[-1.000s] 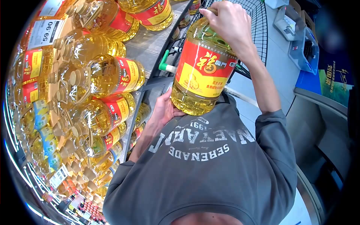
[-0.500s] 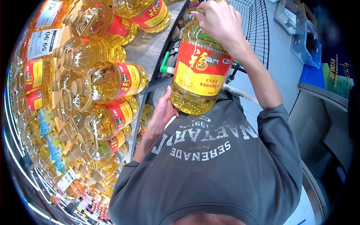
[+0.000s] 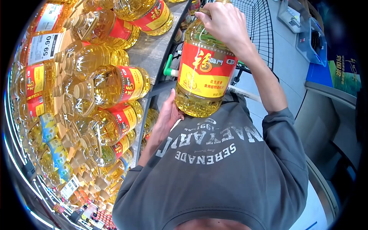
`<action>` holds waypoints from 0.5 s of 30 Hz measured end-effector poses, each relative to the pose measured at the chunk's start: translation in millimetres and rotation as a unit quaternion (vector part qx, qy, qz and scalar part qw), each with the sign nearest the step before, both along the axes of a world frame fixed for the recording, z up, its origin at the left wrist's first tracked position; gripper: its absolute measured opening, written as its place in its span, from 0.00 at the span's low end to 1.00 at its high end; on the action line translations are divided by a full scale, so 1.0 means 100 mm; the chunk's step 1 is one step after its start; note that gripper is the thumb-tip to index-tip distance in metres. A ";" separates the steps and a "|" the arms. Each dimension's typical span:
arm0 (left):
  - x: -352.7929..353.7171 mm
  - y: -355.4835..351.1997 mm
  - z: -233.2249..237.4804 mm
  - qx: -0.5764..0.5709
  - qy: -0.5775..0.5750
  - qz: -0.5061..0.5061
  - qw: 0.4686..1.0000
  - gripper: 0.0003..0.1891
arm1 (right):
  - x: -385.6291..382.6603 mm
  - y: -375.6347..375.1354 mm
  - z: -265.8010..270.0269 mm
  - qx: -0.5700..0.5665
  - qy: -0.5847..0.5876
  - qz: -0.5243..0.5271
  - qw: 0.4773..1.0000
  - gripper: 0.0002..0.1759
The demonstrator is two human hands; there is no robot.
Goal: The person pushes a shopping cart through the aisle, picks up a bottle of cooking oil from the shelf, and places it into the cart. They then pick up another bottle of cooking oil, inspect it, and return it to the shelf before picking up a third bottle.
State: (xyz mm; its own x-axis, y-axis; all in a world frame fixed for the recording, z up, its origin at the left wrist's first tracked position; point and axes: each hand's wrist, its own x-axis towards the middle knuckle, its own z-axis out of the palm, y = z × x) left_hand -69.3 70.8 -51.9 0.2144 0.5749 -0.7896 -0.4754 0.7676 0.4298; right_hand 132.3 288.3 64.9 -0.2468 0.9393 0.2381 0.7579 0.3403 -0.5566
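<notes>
A shelf stacked with rows of yellow cooking-oil jugs, each with a red-and-yellow label, fills the left half of the frame and curves from the top edge down to the lower left. A person in a grey sweatshirt with white lettering takes up the lower middle and right.

A large oil bottle is held upright in the air at upper centre, just beside the shelf's edge and above the person's chest. It is full of golden oil and has a red label with a yellow band.

A black wire basket stands behind the bottle at the top of the frame, over a pale floor.

The right hand, at top centre, grips the bottle's top with its fingers curled tight over it. The forearm runs down the right side of the bottle.

The left hand, at centre left, cups the bottle's lower edge with the thumb lying against the side. Its other fingers are hidden beneath the base.

A white price tag reading 59.90 sits among the jugs at upper left.
</notes>
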 end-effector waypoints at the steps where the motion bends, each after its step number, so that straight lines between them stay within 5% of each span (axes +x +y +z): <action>1: 0.00 0.00 0.00 0.001 0.000 0.000 1.000 0.30 | 0.01 -0.01 0.00 0.007 0.006 -0.001 1.000 0.14; 15: 0.02 0.01 0.04 0.020 0.011 -0.022 0.999 0.33 | 0.06 0.07 -0.37 0.064 -0.021 -0.011 0.998 0.19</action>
State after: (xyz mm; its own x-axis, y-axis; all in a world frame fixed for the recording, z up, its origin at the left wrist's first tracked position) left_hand -67.0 71.5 -47.5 0.2236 0.5959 -0.7713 -0.4313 0.7702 0.4700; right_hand 138.6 294.8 27.5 -0.2389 0.9069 0.3471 0.7880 0.3900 -0.4765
